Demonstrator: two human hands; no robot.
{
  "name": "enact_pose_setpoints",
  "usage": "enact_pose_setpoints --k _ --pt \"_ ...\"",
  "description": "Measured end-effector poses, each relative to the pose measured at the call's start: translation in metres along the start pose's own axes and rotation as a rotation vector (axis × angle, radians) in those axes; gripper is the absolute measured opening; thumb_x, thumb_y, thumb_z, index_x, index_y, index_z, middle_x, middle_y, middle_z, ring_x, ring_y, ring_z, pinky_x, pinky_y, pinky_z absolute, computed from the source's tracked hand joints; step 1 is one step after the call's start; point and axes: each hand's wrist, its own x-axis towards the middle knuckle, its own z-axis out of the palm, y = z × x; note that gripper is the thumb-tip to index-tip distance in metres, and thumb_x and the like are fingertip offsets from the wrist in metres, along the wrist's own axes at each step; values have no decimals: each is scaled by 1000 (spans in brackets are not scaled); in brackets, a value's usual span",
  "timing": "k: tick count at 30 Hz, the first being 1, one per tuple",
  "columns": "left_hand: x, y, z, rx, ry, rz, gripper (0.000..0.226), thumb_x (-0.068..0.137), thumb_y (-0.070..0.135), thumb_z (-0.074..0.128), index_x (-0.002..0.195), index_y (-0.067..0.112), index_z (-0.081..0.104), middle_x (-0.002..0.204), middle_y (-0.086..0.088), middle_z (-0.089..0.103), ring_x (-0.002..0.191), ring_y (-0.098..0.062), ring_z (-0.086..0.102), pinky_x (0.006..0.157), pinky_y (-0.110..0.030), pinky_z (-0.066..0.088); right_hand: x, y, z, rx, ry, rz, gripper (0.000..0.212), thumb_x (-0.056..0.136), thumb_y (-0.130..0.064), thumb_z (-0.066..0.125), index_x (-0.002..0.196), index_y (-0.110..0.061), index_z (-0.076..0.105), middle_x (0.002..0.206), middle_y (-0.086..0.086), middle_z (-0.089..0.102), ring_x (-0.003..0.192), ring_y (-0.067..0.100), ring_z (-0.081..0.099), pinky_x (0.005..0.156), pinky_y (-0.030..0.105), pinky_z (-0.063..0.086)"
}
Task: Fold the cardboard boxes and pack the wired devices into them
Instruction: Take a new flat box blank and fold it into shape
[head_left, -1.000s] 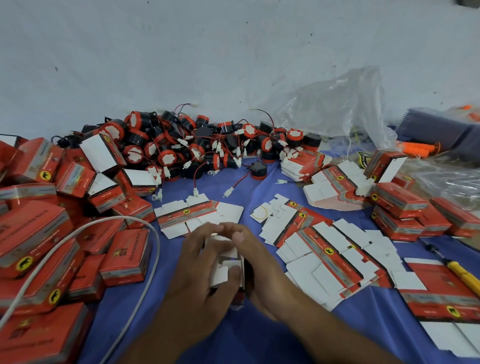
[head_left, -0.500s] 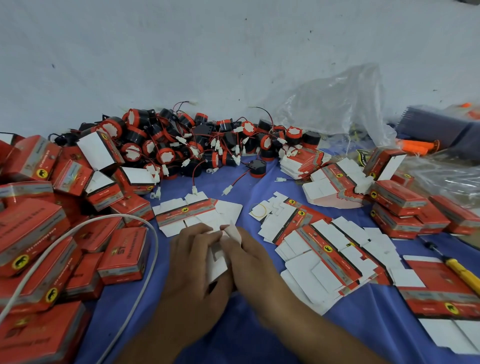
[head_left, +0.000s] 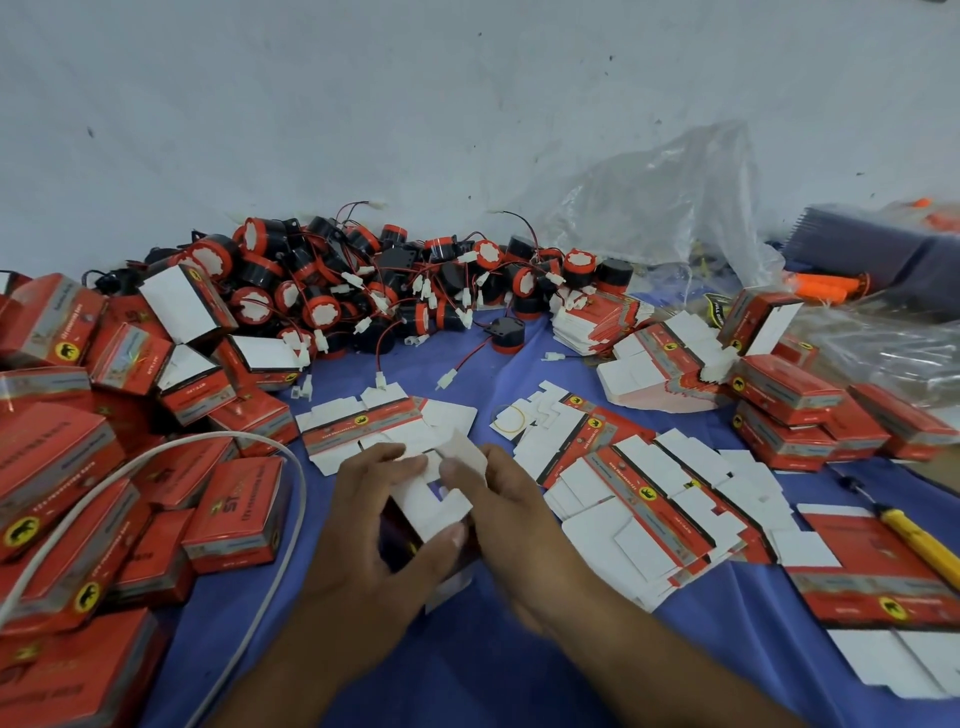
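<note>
Head view: both hands met at the middle of the blue cloth (head_left: 467, 670), working one half-folded box (head_left: 434, 506). The left hand (head_left: 374, 525) gripped it from the side, fingers curled over the top and thumb pressed against a white flap. The right hand (head_left: 511, 506) held the other side, fingertips pinching the raised flap at the top. The box sat between the palms, white flaps up, red body down, low over the cloth.

Behind them, against the wall, lay the pile of devices (head_left: 363, 296), red-and-black rounds with red wires and white plugs tangled together. One device (head_left: 504, 332) sat apart at the pile's near edge. Flat blanks (head_left: 639, 499) fanned out just right of the hands, with another blank (head_left: 363, 421) just beyond them. Folded boxes (head_left: 234, 514) were heaped on the left, a white cable (head_left: 303, 499) looping over them. More boxes (head_left: 789, 395) were stacked on the right, a yellow screwdriver (head_left: 919, 540) near them.
</note>
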Motion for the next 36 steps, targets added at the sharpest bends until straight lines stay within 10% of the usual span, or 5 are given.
enact_pose_setpoints --k 3,9,18,27,36 --pt "-1 -4 -1 -124 -1 -117 56 74 52 67 124 34 48 128 16 51 122 -10 52 94 -31 48 -1 -5 -5 168 -125 26 37 94 -51 59 112 -20 70 114 11 73 105 26 71 90 42 58" --pt "-3 6 3 -111 -58 -75 58 68 46 63 121 29 45 129 21 42 121 5 45 88 -5 39 1 -5 -8 30 -120 2 41 71 -56 72 100 -27 68 107 11 70 103 25 66 90 46 52" --pt "-4 12 4 -191 -68 -169 81 62 53 72 133 42 35 129 27 46 118 -1 53 87 -24 53 -2 -9 -8 -141 -164 -82 44 72 -44 70 113 -34 59 114 -8 71 104 13 69 84 35 60" --pt "-5 8 4 -74 -25 -28 76 68 24 78 133 38 40 132 22 44 123 -1 48 87 -8 44 -7 -7 -8 -343 -136 -199 34 91 -35 52 122 -48 54 112 -17 68 102 3 64 82 23 56" --pt "-2 12 1 -93 -11 33 69 67 37 73 129 39 43 125 23 47 118 2 50 86 -5 42 -10 -21 -5 -386 -200 -186 48 93 -22 47 99 -68 60 104 -42 63 96 -14 60 76 6 47"
